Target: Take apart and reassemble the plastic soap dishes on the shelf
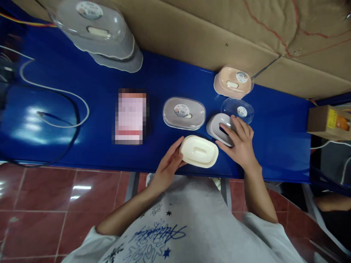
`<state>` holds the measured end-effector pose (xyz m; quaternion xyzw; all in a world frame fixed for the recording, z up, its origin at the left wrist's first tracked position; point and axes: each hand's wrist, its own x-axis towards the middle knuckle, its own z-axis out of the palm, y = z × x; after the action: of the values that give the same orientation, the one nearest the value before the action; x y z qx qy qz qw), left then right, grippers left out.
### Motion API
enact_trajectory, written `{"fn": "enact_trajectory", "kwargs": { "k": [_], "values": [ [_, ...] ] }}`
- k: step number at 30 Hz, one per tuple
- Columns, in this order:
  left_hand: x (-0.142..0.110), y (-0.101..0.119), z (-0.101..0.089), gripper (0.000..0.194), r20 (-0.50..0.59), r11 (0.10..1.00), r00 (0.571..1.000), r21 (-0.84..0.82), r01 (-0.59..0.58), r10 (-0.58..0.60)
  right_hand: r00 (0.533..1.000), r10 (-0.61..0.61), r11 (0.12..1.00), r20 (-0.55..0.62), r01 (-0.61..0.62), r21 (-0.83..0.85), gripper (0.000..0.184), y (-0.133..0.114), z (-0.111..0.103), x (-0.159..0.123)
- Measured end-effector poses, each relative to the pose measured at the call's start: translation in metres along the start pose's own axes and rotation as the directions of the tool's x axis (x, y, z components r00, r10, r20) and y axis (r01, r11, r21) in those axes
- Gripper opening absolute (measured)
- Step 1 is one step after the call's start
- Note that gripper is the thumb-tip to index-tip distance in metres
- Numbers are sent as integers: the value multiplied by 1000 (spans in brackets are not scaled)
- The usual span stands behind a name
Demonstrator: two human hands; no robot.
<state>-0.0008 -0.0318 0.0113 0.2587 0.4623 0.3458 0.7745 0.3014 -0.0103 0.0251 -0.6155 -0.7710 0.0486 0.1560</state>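
Observation:
My left hand (170,160) is closed around the left end of a cream oval plastic tray (199,151) with a raised bar in its middle, near the table's front edge. Just right of it, my right hand (241,140) grips a grey oval plastic shell (215,126) with a dark slot in its top; the fingers lie over its right side. A clear oval cover (230,106) with a round label lies behind that shell, partly hidden by the fingers. Farther left sits a grey oval box (170,113) under a clear labelled cover.
A peach oval box (223,83) stands at the back by the cardboard boxes (192,44). Grey boxes (115,45) are stacked at back left. A blurred pink-white item (130,117) and a white cable (63,90) lie leftward on the blue table (279,146). Another person's arm (331,202) shows at right.

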Motion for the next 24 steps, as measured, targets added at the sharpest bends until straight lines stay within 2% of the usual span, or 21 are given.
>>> {"fn": "enact_trajectory", "kwargs": {
  "k": [3, 5, 7, 9, 11, 14, 18, 21, 24],
  "values": [
    [-1, 0, -1, 61, 29, 948, 979, 243, -204, 204, 999, -34, 999, 31, 33, 10, 69, -4, 2, 4],
    [1, -2, 1, 61, 105, 838, 931, 410, -361, 349, 998, -65, 996, 9, 65, 65, 69, -13, 2, 2],
    [3, -5, 3, 65, 189, 716, 886, 529, -455, 423, 993, -113, 985, -24, 116, 126, 66, -25, 2, -3],
    [3, -8, 6, 67, 245, 637, 861, 589, -498, 446, 984, -176, 971, -39, 180, 155, 64, -37, 4, -9],
    [3, -9, 8, 66, 281, 584, 839, 614, -531, 467, 973, -226, 960, -45, 230, 160, 59, -48, 5, -15],
    [1, -5, 7, 60, 277, 517, 803, 646, -562, 528, 967, -232, 955, -108, 248, 166, 41, -53, 5, -18],
    [-2, 6, 0, 37, 214, 480, 735, 635, -605, 643, 948, -175, 969, -267, 214, 123, 10, -34, -10, -1],
    [-4, 12, -8, 21, 207, 486, 692, 576, -657, 691, 936, -103, 989, -337, 131, 62, 11, -11, -30, 29],
    [-4, 12, -11, 29, 241, 447, 643, 545, -709, 727, 958, -78, 997, -275, 76, -17, 28, 2, -46, 64]
  ]
}}
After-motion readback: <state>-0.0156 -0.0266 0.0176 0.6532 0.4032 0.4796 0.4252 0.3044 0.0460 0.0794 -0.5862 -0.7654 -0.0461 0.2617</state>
